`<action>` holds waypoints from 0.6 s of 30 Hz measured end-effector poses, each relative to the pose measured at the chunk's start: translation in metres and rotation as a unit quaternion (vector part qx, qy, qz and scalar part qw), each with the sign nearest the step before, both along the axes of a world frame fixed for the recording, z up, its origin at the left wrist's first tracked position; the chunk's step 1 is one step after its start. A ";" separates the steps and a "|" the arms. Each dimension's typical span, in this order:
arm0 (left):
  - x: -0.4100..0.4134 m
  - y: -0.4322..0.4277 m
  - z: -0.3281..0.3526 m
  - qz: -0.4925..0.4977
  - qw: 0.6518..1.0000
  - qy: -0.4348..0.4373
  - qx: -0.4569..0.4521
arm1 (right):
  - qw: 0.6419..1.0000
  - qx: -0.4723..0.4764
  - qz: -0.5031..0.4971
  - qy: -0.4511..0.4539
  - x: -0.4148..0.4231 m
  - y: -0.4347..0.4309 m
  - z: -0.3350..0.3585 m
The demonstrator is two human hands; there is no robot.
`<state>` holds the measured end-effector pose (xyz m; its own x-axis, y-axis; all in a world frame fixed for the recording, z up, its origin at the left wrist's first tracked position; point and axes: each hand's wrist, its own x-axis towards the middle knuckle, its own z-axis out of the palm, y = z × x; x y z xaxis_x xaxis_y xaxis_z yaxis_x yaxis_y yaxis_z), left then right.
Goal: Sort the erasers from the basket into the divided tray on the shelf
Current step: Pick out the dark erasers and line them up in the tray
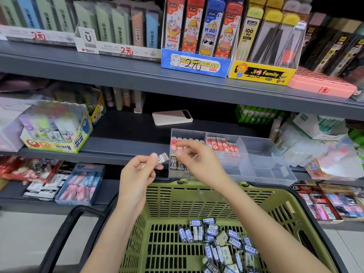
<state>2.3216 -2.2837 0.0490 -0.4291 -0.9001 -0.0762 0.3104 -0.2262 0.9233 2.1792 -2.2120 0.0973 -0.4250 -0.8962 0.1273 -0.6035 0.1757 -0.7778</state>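
Your left hand [137, 172] pinches one small eraser [162, 158] between thumb and fingertips, held up just in front of the near-left corner of the clear tray [262, 166] on the shelf [126, 152]. Your right hand [194, 156] hovers beside it over the tray's front edge, fingers loosely curled toward the thumb; it looks empty, though motion blur at the fingertips makes that hard to confirm. To do this step well, pass or carry the eraser straight to the front-left compartment, where dark erasers marked 2B [178, 165] already stand upright in a row, and slot it in beside them with the label facing the same way, rather than dropping it flat. Keep it out of the rear compartments, which hold red-and-white erasers [220, 144], and steady the tray if it slides, since it overhangs the shelf lip slightly. The eraser in your hand is a small block in a dark sleeve with pale print, wrapped in glossy film that catches the light, so grip it by its sides, as it may be slippery. Many more lie in a loose heap [218, 241] on the floor of the green basket [169, 196] below, in blue-and-white and dark sleeves. The right-hand compartments of the tray appear empty.
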 end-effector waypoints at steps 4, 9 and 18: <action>-0.002 0.006 -0.001 -0.045 0.996 -0.037 -0.067 | 0.996 0.008 0.090 -0.026 0.018 0.008 0.003; -0.006 0.014 -0.001 -0.059 0.995 -0.007 -0.080 | 0.989 0.038 0.126 -0.064 0.020 0.020 -0.003; -0.005 0.007 -0.015 0.019 0.869 -0.313 -0.383 | 0.987 -0.037 -0.081 -0.137 -0.027 0.016 0.002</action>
